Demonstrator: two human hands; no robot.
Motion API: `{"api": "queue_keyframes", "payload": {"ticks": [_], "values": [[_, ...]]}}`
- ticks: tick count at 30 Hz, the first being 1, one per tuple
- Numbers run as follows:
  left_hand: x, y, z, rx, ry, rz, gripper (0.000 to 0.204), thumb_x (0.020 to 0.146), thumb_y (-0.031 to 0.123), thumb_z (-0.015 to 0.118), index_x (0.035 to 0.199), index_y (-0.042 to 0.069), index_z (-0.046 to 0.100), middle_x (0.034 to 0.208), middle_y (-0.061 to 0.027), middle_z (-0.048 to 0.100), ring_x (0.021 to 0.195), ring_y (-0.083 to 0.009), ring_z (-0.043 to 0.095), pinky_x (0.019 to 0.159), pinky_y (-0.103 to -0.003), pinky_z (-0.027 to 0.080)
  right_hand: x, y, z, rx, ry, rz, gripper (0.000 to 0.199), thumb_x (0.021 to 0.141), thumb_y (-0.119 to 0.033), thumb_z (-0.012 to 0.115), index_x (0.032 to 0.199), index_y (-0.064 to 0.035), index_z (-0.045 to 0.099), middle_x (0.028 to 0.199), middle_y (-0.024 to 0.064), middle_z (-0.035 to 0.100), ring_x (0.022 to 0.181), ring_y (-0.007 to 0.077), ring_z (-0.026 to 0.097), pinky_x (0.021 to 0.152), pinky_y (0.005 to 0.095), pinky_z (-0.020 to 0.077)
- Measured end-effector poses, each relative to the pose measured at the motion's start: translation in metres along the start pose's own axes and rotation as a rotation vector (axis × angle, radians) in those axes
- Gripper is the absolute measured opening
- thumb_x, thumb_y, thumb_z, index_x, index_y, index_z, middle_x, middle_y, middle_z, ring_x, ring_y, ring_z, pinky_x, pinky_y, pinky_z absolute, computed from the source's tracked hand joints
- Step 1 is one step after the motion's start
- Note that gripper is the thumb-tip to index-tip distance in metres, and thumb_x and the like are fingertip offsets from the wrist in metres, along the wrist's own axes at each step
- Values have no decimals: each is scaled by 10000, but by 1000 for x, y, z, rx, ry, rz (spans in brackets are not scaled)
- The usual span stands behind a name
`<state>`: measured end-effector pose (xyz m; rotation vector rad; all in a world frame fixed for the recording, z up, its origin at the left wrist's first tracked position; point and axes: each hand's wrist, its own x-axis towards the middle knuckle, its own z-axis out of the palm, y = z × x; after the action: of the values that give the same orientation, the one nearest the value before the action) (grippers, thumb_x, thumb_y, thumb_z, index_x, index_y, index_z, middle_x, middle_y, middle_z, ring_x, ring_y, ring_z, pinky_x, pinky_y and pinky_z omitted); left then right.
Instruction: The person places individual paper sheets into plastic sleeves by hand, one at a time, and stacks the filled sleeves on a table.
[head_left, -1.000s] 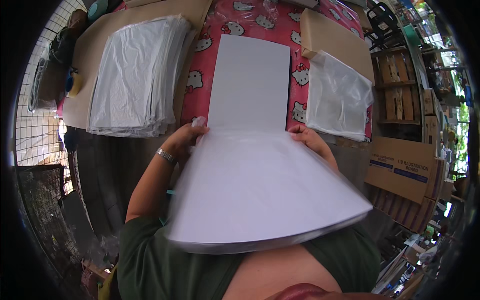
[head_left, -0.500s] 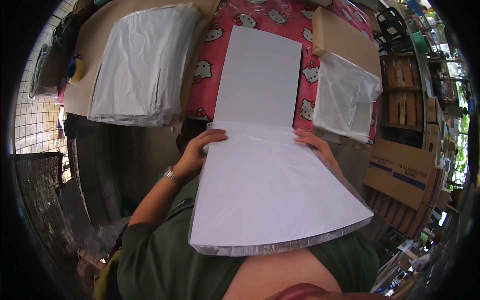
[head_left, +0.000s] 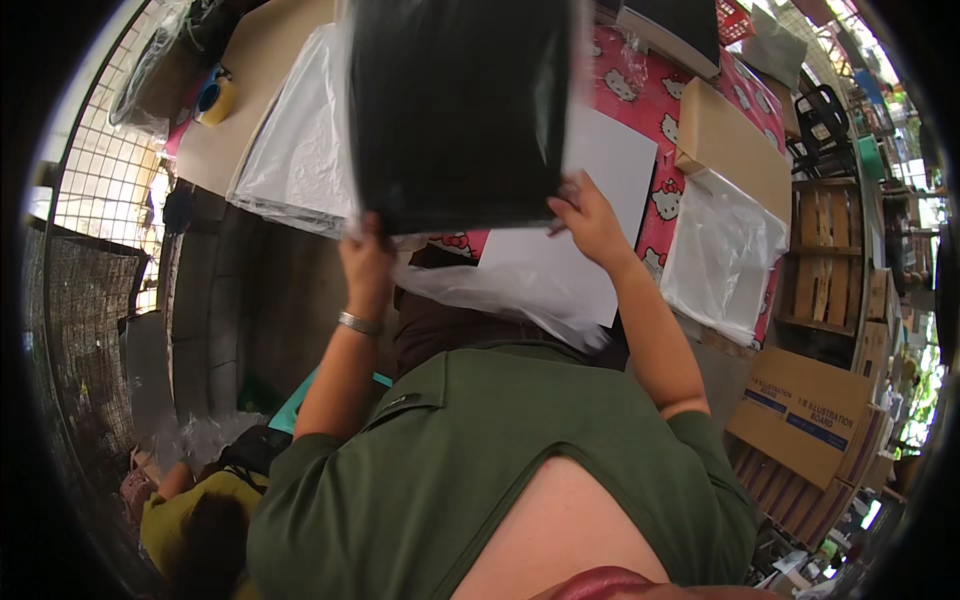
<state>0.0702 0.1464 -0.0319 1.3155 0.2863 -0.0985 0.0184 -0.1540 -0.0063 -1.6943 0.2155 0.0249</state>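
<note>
A large board [head_left: 458, 120] in clear plastic is raised over the table with its black face showing, slightly blurred by motion. My left hand [head_left: 368, 262] grips its near left corner, and my right hand [head_left: 590, 215] has its fingers closed on the near right corner. Loose clear plastic [head_left: 490, 292] hangs below the board, between my forearms. Under it and to the right, white board [head_left: 625, 165] lies on the pink patterned table cover [head_left: 612, 78], partly hidden by the raised board and the plastic.
Left of the raised board lies a pile of clear plastic bags [head_left: 290, 150], with a yellow tape roll [head_left: 215, 98] farther left. At right are more clear bags [head_left: 715, 255], a brown cardboard piece [head_left: 735, 145] and stacked cartons [head_left: 800, 410]. Another person [head_left: 200, 530] is at the lower left.
The plastic-covered board has gone from against my body, white face up, to over the table with its black face showing. Both hands have moved forward with it.
</note>
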Motion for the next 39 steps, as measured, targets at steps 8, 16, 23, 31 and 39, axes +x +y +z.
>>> {"api": "queue_keyframes", "payload": {"ticks": [8, 16, 23, 31, 39], "values": [[97, 71, -91, -192, 297, 158, 113, 892, 69, 547, 899, 7, 452, 676, -13, 455, 485, -97, 414, 440, -236, 355, 98, -12, 134, 281, -262, 6, 320, 793, 58, 558, 1079, -1, 426, 915, 83, 505, 796, 169, 550, 659, 312, 551], [81, 62, -107, 6, 559, 435, 305, 883, 44, 520, 1173, 3, 433, 937, -58, 520, 808, -125, 510, 677, -238, 444, 35, -4, 175, -23, -434, 52, 781, 706, -73, 719, 1346, 3, 278, 1193, 168, 515, 938, 234, 589, 805, 342, 483], [-35, 86, 52, -257, -657, -79, 521, 821, 26, 598, 1291, -14, 377, 1247, -143, 492, 1125, -250, 509, 962, -363, 415, 3, -57, 124, 432, -361, -251, 789, 782, -124, 704, 1395, -22, 219, 1165, 109, 508, 947, 160, 553, 815, 288, 458], [-49, 81, 85, -229, -766, -293, 499, 786, -102, 560, 1260, -31, 417, 1177, -118, 536, 1066, -200, 556, 908, -328, 475, -40, -73, 22, 376, -174, -43, 303, 829, -57, 634, 1122, -14, 570, 792, -4, 596, 759, 84, 550, 717, 225, 446], [-71, 73, 110, 117, -702, -102, 348, 760, 10, 682, 1082, 6, 551, 881, -29, 620, 691, -63, 564, 576, -176, 436, -58, -55, 2, 221, 120, -115, 101, 877, -117, 591, 866, -18, 575, 742, 6, 573, 679, 70, 527, 646, 214, 435]]}}
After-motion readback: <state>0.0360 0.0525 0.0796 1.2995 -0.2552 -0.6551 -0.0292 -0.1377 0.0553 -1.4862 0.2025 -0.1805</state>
